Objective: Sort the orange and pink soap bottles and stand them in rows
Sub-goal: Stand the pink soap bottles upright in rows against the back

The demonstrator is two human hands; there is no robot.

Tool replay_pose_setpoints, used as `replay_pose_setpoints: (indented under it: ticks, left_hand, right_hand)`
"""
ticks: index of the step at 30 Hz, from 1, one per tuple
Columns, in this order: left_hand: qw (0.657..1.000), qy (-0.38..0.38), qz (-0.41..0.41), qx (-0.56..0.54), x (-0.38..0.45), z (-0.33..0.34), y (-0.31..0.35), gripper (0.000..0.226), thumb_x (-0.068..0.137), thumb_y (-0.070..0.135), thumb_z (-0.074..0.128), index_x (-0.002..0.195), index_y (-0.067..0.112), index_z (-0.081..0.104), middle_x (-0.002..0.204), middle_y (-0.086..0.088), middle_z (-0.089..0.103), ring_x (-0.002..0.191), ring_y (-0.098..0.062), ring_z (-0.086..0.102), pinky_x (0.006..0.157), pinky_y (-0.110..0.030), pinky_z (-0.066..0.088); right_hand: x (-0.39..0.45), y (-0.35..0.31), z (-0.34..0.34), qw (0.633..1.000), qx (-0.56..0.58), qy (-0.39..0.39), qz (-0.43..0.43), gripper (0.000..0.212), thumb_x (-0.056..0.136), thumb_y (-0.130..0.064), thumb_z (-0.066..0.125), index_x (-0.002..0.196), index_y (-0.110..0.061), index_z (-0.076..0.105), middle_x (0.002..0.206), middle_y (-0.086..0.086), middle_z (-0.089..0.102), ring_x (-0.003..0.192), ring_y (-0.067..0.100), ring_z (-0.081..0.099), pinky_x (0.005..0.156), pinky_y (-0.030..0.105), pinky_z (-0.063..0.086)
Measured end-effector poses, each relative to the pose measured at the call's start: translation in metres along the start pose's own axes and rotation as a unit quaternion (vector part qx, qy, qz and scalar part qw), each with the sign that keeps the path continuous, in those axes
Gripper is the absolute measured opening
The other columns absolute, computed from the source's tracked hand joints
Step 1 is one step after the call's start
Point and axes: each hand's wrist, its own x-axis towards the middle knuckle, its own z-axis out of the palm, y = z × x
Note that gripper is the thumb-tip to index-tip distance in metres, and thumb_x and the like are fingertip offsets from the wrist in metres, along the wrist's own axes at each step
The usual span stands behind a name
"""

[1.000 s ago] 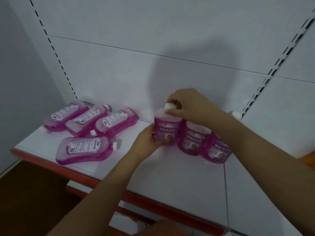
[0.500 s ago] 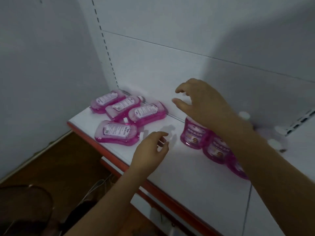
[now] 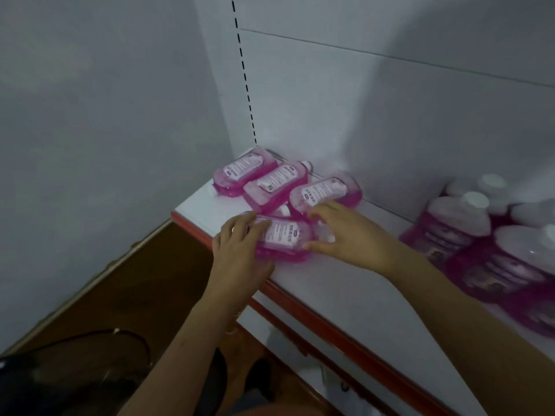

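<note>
Several pink soap bottles lie flat at the left end of the white shelf [image 3: 345, 298]. Three of them [image 3: 276, 186] lie side by side against the back wall. A fourth pink bottle [image 3: 283, 238] lies in front of them, near the shelf's edge. My left hand [image 3: 240, 250] grips its left end, fingers curled over the top. My right hand [image 3: 348, 235] is spread at its cap end, the thumb touching the bottle's lower right corner. More pink bottles with white caps [image 3: 459, 223] stand in a blurred group at the right. No orange bottle is in view.
The shelf has a red front edge [image 3: 318, 321] and ends at a grey side wall on the left. A slotted upright [image 3: 244, 76] runs up the back panel. Below are a brown floor and a dark round object [image 3: 75, 373].
Both hands left the standing bottles and moved left to the front lying bottle. My view swung left, so the standing group now sits at the right edge.
</note>
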Motion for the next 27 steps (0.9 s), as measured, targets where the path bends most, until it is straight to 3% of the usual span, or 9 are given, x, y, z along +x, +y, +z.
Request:
replay_pose_setpoints:
  ticks: [2, 4, 8, 11, 15, 19, 23, 25, 27]
  left_hand:
    - [0.998, -0.044, 0.053, 0.013, 0.018, -0.004, -0.022, 0.072, 0.08, 0.044, 0.069, 0.144, 0.037, 0.037, 0.154, 0.009, 0.031, 0.145, -0.02, 0.019, 0.117, -0.052, 0.019]
    - [0.992, -0.084, 0.087, -0.024, 0.032, -0.006, -0.04, 0.079, 0.078, 0.043, 0.073, 0.146, 0.035, 0.035, 0.152, 0.007, 0.032, 0.141, -0.019, 0.025, 0.116, -0.048, 0.028]
    - [0.982, -0.109, 0.145, -0.052, 0.048, -0.009, -0.058, 0.083, 0.074, 0.042, 0.078, 0.146, 0.031, 0.039, 0.145, 0.005, 0.033, 0.129, -0.019, 0.035, 0.108, -0.036, 0.037]
    - [0.973, -0.141, 0.147, -0.111, 0.053, -0.016, -0.064, 0.08, 0.073, 0.041, 0.078, 0.143, 0.037, 0.041, 0.14, 0.012, 0.039, 0.122, -0.01, 0.043, 0.104, -0.028, 0.041]
    - [0.951, -0.18, 0.133, -0.215, 0.061, -0.02, -0.051, 0.073, 0.073, 0.03, 0.081, 0.137, 0.037, 0.046, 0.125, 0.016, 0.052, 0.112, 0.0, 0.054, 0.091, -0.014, 0.046]
    - [0.919, -0.222, 0.114, -0.304, 0.066, -0.021, -0.017, 0.064, 0.074, 0.019, 0.084, 0.124, 0.042, 0.05, 0.116, 0.024, 0.059, 0.102, 0.009, 0.06, 0.082, -0.012, 0.051]
    - [0.877, -0.263, 0.096, -0.39, 0.084, -0.024, 0.023, 0.056, 0.07, 0.037, 0.084, 0.122, 0.034, 0.061, 0.109, 0.014, 0.071, 0.096, -0.001, 0.069, 0.085, -0.019, 0.053]
    - [0.863, -0.264, 0.095, -0.419, 0.096, -0.018, 0.045, 0.053, 0.071, 0.039, 0.082, 0.121, 0.035, 0.063, 0.107, 0.013, 0.073, 0.096, -0.004, 0.07, 0.088, -0.024, 0.053]
    - [0.865, -0.256, 0.118, -0.415, 0.109, -0.007, 0.068, 0.046, 0.078, 0.03, 0.081, 0.121, 0.028, 0.064, 0.104, 0.011, 0.074, 0.091, 0.0, 0.07, 0.083, -0.017, 0.051]
  right_hand:
    - [0.003, 0.004, 0.015, 0.996, 0.034, -0.015, 0.076, 0.046, 0.078, -0.052, 0.073, 0.107, -0.022, 0.055, 0.107, -0.008, 0.055, 0.092, 0.012, 0.057, 0.076, 0.029, 0.048]
    - [0.003, 0.005, 0.028, 0.987, 0.09, -0.021, 0.13, 0.047, 0.074, -0.051, 0.077, 0.109, -0.025, 0.057, 0.104, -0.01, 0.059, 0.084, 0.007, 0.059, 0.07, 0.02, 0.048]
    - [-0.003, -0.004, 0.037, 0.975, 0.164, 0.013, 0.152, 0.058, 0.067, -0.044, 0.083, 0.118, -0.038, 0.055, 0.112, -0.013, 0.061, 0.094, 0.007, 0.061, 0.081, 0.021, 0.053]
    - [-0.011, -0.014, 0.035, 0.965, 0.189, 0.083, 0.161, 0.053, 0.07, -0.032, 0.085, 0.117, -0.034, 0.061, 0.11, -0.01, 0.062, 0.093, 0.002, 0.061, 0.081, 0.012, 0.049]
    - [-0.018, -0.025, 0.008, 0.922, 0.263, 0.201, 0.201, 0.028, 0.074, -0.015, 0.083, 0.099, -0.022, 0.07, 0.078, -0.02, 0.061, 0.068, -0.001, 0.056, 0.069, 0.01, 0.043]
    - [-0.02, -0.037, -0.04, 0.935, 0.188, 0.263, 0.149, 0.021, 0.077, -0.027, 0.08, 0.096, -0.025, 0.071, 0.076, -0.025, 0.06, 0.069, 0.001, 0.055, 0.066, 0.01, 0.04]
    - [-0.031, -0.033, -0.089, 0.951, 0.131, 0.253, 0.121, 0.029, 0.085, -0.025, 0.073, 0.113, -0.023, 0.069, 0.094, -0.02, 0.062, 0.084, 0.0, 0.056, 0.078, 0.01, 0.04]
    - [-0.037, -0.026, -0.11, 0.948, 0.107, 0.272, 0.124, 0.028, 0.085, -0.023, 0.073, 0.113, -0.024, 0.07, 0.102, -0.016, 0.065, 0.088, 0.001, 0.057, 0.083, 0.015, 0.044]
    - [-0.039, -0.019, -0.124, 0.944, 0.064, 0.296, 0.133, 0.025, 0.085, -0.025, 0.073, 0.11, -0.024, 0.07, 0.103, -0.01, 0.067, 0.088, 0.005, 0.059, 0.085, 0.024, 0.048]
